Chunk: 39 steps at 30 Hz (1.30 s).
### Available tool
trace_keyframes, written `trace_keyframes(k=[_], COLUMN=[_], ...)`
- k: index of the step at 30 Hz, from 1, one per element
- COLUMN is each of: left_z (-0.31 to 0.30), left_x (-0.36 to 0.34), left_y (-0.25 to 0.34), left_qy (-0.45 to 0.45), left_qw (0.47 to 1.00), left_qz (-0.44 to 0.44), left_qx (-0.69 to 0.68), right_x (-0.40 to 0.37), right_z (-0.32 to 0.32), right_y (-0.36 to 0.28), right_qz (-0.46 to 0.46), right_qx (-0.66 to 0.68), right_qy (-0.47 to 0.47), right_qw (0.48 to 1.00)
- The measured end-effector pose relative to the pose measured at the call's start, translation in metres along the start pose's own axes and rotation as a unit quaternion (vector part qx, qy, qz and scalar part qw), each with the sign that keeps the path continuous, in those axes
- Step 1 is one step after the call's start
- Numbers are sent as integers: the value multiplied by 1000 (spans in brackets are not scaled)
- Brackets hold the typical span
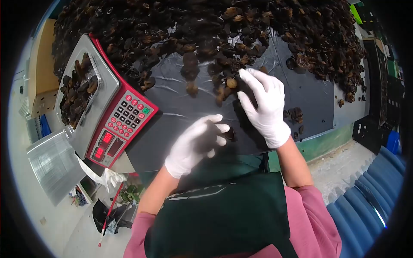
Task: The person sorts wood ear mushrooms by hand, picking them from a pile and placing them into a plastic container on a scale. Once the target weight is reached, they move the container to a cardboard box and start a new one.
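Dark dried pieces [206, 43], heaped across the far side of a black-covered table [172, 103]. Shown with left hand [193, 146] unclasped, fingers loosely spread, and right hand [264, 101] near loose pieces [232, 83], thumb and forefinger parted.

Pale floor [337, 172] lies between a green-sided table [327, 145] and blue ridged sheeting [359, 206].

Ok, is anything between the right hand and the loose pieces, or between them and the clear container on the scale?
Nothing visible separates the right hand from the loose pieces beside it. Towards the scale, the near rim of the clear container is in the way; the left hand sits aside, nearer the apron.
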<state>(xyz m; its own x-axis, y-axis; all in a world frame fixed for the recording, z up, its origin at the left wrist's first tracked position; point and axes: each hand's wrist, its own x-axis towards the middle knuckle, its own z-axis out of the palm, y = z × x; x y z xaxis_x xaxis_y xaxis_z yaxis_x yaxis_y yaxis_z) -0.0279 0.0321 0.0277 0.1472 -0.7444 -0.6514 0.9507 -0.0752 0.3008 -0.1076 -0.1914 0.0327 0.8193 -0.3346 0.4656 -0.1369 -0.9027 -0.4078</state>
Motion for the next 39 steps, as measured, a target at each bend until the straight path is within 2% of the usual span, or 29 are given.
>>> trace_keyframes(k=[2,4,6,8,10,12,16,17,20,22,25,27,28,30,31,34,35,38,39], left_z=[-12,-15,-15,-19,-24,-28,-33,-31,-30,-26,-20,-19,-17,-11,-13,2,-10,-12,-9], left_x=[2,0,-5,-4,-4,-3,-12,-16,-22,-24,-25,-25,-25,-26,-24,-18,-15,-17,-17], left_y=[-5,-4,0,0,-2,-2,-4,-4,-7,-8,-10,-9,-7,-2,0,6,3,5,7], left_qy=[-22,-34,-30,-34,-31,-27,-5,20,41,62,68,47,56,78,68,93,5,-30,5], left_qw=[999,998,997,996,995,995,992,996,995,994,992,989,991,993,995,995,999,1000,1000], left_qz=[-2,3,17,26,29,31,33,49,62,65,105,125,109,74,51,21,9,4,-13], left_qx=[-41,-62,-67,-83,-93,-93,-120,-70,-66,-62,8,57,53,42,52,-28,-36,-3,-1], right_x=[-6,-19,-30,-39,-51,-55,-38,-33,-22,-17,-12,-17,-16,-12,-12,0,7,24,32], right_z=[11,5,-9,-24,-33,-43,-46,-42,-26,-13,7,22,24,15,8,-19,-26,-4,3], right_y=[19,16,12,19,24,24,16,10,2,-8,-29,-27,-25,-26,-28,-50,-57,-26,-18], right_qz=[-45,-76,-75,-39,41,134,56,39,-3,-14,-43,-51,-52,-25,-7,-56,-48,-42,-40], right_qx=[28,23,50,82,73,51,0,-11,44,67,6,9,10,53,74,178,235,252,179], right_qy=[-119,-159,-157,-137,-91,-103,-72,-61,-59,-104,-161,-147,-135,-95,-107,-212,-230,-155,-57], right_qw=[992,984,984,986,992,984,996,997,997,992,986,988,989,994,992,959,943,954,981])
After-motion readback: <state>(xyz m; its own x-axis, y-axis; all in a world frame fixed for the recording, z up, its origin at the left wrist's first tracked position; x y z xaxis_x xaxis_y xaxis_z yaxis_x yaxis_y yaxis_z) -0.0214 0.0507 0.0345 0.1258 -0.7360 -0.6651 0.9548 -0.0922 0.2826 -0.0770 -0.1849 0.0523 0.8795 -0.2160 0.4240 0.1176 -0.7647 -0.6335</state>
